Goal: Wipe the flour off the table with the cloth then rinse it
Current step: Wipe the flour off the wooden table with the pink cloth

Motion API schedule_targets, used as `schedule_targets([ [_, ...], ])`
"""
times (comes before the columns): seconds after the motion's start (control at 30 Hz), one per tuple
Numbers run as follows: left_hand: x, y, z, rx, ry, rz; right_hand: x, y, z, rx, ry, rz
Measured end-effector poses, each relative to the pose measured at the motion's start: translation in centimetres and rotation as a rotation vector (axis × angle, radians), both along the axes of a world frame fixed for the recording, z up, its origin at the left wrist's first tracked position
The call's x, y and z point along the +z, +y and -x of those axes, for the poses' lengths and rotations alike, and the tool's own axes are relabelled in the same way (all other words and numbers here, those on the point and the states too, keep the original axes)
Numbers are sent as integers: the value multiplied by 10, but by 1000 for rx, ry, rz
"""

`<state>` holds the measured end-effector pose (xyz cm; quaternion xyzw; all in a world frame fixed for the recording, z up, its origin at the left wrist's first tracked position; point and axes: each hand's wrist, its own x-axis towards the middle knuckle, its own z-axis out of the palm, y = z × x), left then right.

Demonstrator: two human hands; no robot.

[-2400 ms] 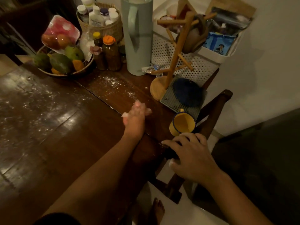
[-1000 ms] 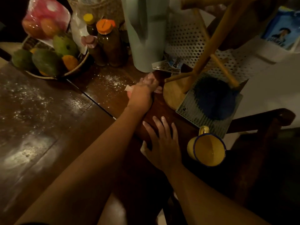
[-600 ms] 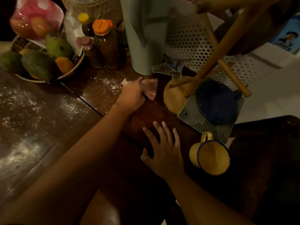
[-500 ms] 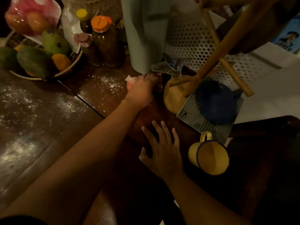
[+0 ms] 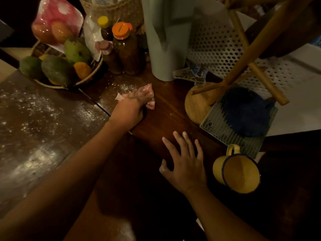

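My left hand (image 5: 132, 106) grips a small bunched pink cloth (image 5: 150, 104) and presses it on the dark wooden table (image 5: 166, 119), at the edge of a white flour patch (image 5: 126, 86) in front of the bottles. More flour (image 5: 34, 110) is scattered over the table's left panel. My right hand (image 5: 184, 160) lies flat on the table near its front edge, fingers spread, holding nothing; flour dusts its fingertips.
A fruit basket (image 5: 57, 70), capped bottles (image 5: 125, 49) and a tall pale jug (image 5: 166, 37) stand behind the cloth. To the right are a wooden mug tree (image 5: 199, 101), a grey mat (image 5: 224, 133) with a blue scrubber (image 5: 246, 110) and a yellow mug (image 5: 238, 173).
My left hand has slid the cloth left and toward me, away from the jug's base, over the flour patch. My right hand has stayed flat on the table.
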<state>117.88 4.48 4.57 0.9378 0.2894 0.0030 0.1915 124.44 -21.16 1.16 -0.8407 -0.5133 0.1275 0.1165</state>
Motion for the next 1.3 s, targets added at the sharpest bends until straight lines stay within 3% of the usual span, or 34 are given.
schedule_targets([
  [0.17, 8, 22, 34, 430, -19, -12, 0, 0, 1, 0, -22, 12],
  [0.37, -11, 46, -2, 619, 12, -29, 1, 1, 0, 3, -33, 15],
  [0.43, -11, 39, -13, 544, -11, -62, 0, 1, 0, 3, -47, 1],
  [0.63, -14, 28, 10, -29, -64, -77, -1, 1, 0, 2, -32, 20],
  [0.87, -19, 37, -14, 365, -25, -100, -1, 0, 0, -2, -30, 7],
  [0.93, -18, 15, -30, 283, -81, -68, -1, 0, 0, -1, -44, -6],
  [1.07, -13, 3, -37, -77, -189, 61, -2, 1, 1, -6, -60, -11],
  [1.3, -23, 7, -53, 196, -200, -30, -2, 0, 2, -9, -56, -26],
])
